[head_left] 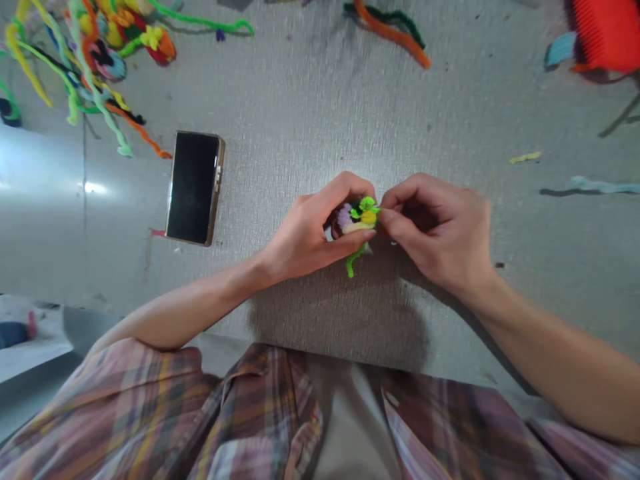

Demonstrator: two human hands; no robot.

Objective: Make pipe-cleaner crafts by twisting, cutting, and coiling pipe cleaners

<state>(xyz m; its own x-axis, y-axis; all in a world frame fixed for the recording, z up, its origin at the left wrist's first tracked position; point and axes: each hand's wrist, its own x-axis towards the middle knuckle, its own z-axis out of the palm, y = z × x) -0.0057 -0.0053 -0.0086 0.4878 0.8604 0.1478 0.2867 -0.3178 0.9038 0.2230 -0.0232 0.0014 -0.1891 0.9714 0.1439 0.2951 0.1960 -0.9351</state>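
Observation:
My left hand (320,223) is closed around a small pipe-cleaner craft (369,217) with lilac, yellow, cream and bright green fuzzy parts. A green pipe-cleaner end (351,264) hangs out below my left thumb. Close on the right, my right hand (440,227) pinches a thin green pipe-cleaner strand at the craft's edge between thumb and forefinger. Both hands are above the grey table (310,120). My fingers cover part of the craft, so its full shape is hidden.
A phone (194,188) lies dark to the left. Behind it spreads a tangle of coloured pipe cleaners (95,73). Orange and dark green pipe cleaners (395,33) lie at the back. At the right are a red ridged object (610,33) and a pale blue pipe cleaner (603,185).

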